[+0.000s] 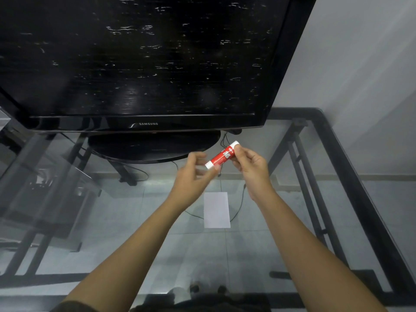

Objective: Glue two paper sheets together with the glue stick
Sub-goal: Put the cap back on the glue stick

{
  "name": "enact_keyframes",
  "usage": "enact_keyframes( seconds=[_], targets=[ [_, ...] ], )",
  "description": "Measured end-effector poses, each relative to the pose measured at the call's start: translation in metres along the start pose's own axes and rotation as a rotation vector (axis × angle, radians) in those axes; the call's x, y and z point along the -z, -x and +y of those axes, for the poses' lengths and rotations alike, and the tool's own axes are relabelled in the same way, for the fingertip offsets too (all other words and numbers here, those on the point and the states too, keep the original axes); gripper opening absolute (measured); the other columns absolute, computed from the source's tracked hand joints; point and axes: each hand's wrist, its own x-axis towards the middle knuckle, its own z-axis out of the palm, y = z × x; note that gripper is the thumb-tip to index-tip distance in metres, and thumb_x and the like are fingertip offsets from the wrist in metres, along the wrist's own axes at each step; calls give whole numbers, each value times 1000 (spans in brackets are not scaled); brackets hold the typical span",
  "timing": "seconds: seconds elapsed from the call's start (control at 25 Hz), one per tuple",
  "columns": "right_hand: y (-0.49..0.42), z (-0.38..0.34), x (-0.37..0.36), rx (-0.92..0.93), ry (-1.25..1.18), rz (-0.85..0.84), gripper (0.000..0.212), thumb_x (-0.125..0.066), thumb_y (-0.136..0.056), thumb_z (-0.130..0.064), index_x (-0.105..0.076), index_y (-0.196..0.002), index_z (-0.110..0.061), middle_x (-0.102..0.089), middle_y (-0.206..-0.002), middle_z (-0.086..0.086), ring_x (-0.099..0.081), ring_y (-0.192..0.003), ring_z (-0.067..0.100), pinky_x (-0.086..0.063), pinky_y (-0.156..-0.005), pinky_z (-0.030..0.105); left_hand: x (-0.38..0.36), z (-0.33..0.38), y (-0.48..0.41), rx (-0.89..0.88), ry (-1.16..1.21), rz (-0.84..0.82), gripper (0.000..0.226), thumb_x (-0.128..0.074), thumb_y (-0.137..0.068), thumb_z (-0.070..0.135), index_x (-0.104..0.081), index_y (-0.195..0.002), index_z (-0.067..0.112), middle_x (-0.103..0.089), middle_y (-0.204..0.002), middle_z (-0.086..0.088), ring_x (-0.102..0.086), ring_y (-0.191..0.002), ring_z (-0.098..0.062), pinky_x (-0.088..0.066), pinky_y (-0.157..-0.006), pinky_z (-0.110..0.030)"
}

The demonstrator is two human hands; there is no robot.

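My right hand [248,164] holds a red glue stick [221,155] with white ends, tilted, above the glass table. The fingers of my left hand [193,174] are blurred and curl at the stick's lower white end; whether they grip it I cannot tell. A small white paper sheet [216,210] lies flat on the glass below both hands. Only one sheet shows; a second one under it cannot be made out.
A large black television [144,64] on an oval stand [153,146] fills the back of the glass table [337,199], which has a black metal frame. Cables run under the glass. A grey wall rises at the right.
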Motion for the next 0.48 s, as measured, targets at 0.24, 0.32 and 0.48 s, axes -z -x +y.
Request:
enact_keyframes(
  seconds=[0.24, 0.32, 0.48],
  targets=[
    [-6, 12, 3, -9, 121, -46, 26, -58, -78, -49, -64, -95, -30, -68, -96, -10, -66, -88, -1, -51, -69, 10, -8, -23, 4, -319, -222, 183, 26, -68, -81, 26, -58, -101, 12, -67, -106, -5, -55, -74, 7, -39, -67, 5],
    [-15, 22, 16, 42, 342, 2, 41, -52, -83, -52, -63, -111, -23, -65, -109, -9, -60, -99, 2, -46, -80, 12, -7, -26, 4, -315, -212, 210, 25, -68, -82, 26, -58, -99, 12, -68, -106, -6, -56, -75, 7, -41, -66, 4],
    [-31, 58, 66, 116, 892, 107, 40, -52, -93, -16, -47, -132, -9, -52, -135, 11, -48, -122, 25, -35, -102, 31, 0, -24, 5, -273, -185, 210, 25, -67, -82, 27, -57, -100, 12, -67, -107, -6, -60, -79, -3, -46, -66, -2]
  ],
)
